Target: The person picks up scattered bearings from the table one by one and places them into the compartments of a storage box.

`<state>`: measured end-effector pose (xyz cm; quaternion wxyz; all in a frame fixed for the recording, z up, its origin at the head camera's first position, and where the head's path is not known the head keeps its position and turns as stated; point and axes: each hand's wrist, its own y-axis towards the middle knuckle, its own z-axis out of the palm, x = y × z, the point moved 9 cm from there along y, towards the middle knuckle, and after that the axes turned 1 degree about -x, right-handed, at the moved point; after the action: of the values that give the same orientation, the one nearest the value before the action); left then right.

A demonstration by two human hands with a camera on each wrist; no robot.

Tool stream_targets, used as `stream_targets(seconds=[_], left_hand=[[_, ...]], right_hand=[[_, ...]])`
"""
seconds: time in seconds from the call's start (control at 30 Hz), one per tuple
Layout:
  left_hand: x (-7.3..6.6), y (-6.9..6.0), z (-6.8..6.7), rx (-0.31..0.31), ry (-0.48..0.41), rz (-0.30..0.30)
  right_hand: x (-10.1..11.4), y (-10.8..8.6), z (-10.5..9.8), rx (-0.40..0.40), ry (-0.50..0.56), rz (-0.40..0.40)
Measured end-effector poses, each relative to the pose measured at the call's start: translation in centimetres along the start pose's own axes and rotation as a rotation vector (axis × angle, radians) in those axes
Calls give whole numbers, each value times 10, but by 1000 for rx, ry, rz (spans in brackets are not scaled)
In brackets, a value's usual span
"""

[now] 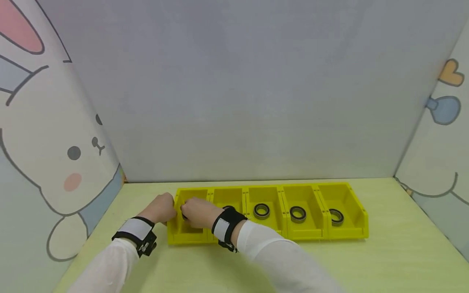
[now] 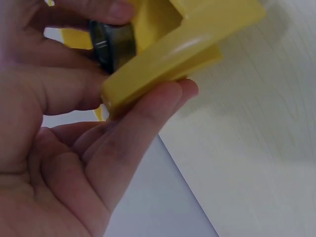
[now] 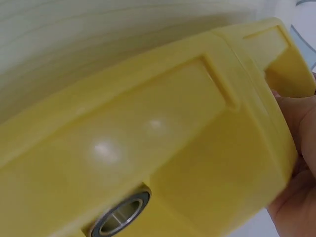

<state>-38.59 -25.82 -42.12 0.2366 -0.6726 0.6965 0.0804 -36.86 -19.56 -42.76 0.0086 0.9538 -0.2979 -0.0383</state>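
A row of joined yellow bins (image 1: 269,236) stands on the table. My left hand (image 1: 161,208) grips the outer side wall of the leftmost bin; in the left wrist view, thumb and fingers of that left hand (image 2: 98,148) pinch the bin's edge. Over the same bin, my right hand (image 1: 201,212) holds a ball bearing (image 2: 113,45) between its fingers, close to the side wall. The head view shows only a dark sliver of this bearing. At the right edge of the right wrist view, part of my right hand (image 3: 302,143) appears beyond a bin wall.
Ring bearings lie in the other bins: one partly hidden by the right wrist (image 1: 228,207), then a middle one (image 1: 261,211), another (image 1: 298,214) and the rightmost (image 1: 336,217). A grey wall (image 1: 256,101) rises behind the pale table (image 1: 399,244); printed panels (image 1: 47,142) flank it.
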Motion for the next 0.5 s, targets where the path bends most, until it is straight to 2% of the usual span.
stream_targets(seconds=[0.27, 0.5], left_hand=[[-3, -8, -4, -17, -1, 29], [-4, -3, -1, -19, 6, 18]], right_hand=[[12, 6, 15, 82, -109, 46], [5, 6, 23, 69, -119, 99]])
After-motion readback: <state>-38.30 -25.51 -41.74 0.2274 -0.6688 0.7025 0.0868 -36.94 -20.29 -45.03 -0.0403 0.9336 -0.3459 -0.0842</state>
